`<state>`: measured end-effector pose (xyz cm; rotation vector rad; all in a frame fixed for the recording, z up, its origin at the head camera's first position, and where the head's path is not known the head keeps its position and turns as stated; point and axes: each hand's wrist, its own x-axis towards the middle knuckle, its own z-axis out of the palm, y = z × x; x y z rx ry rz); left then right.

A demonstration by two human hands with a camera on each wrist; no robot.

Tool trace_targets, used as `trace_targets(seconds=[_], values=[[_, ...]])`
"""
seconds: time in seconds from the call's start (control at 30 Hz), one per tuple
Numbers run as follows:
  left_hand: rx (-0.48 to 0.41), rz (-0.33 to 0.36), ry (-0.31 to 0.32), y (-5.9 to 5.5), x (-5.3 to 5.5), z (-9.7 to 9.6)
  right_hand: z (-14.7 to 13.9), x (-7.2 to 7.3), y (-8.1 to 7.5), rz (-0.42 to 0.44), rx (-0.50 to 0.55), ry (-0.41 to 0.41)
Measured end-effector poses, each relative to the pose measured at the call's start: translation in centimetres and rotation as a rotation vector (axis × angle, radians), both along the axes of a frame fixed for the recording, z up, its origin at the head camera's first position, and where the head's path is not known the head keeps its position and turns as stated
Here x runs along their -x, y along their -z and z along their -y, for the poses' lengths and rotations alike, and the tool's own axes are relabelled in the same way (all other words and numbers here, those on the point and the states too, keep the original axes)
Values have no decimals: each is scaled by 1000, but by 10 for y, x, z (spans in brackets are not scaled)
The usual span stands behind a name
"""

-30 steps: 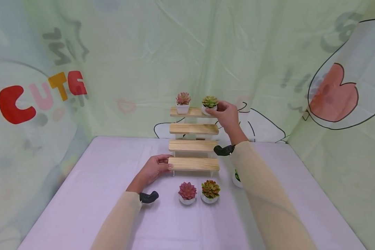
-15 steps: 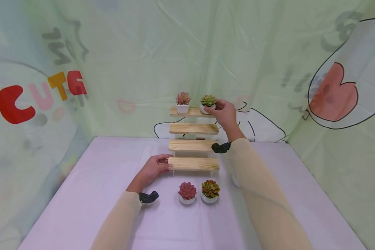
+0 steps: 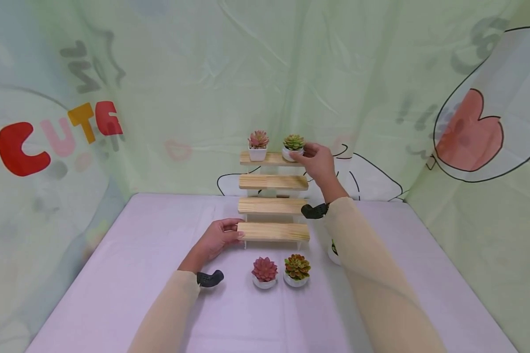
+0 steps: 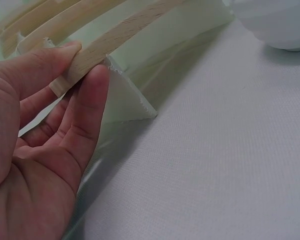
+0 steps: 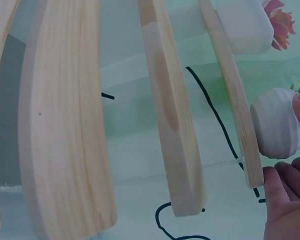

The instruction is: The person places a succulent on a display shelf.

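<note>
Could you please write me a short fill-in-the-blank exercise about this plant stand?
The wooden stand has ____ shelves.
The right hand holds the green succulent at the ____ shelf.
Seen from the head camera, the left hand grips the ____ end of the lowest shelf.

Missing words: four; top; left.

Coloured letters (image 3: 64, 148) reading "CUT", plus a distorted fourth, stand on the left fabric wall (image 3: 39, 235).

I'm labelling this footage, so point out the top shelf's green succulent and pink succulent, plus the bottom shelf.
Green succulent (image 3: 293, 143), head view, its leaves.
Pink succulent (image 3: 258, 140), head view, its leaves.
Bottom shelf (image 3: 274, 231), head view, wooden top.
</note>
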<state>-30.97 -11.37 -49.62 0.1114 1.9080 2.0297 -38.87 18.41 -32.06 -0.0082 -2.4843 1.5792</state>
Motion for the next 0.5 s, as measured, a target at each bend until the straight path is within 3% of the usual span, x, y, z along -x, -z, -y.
trace_targets(seconds=[0.23,0.5], values=[[-6,-10,11,0,-2,0,-18,-17,12,-53,111,-9],[-3,-28,12,0,-1,1,-41,-42,34,-97,113,10]])
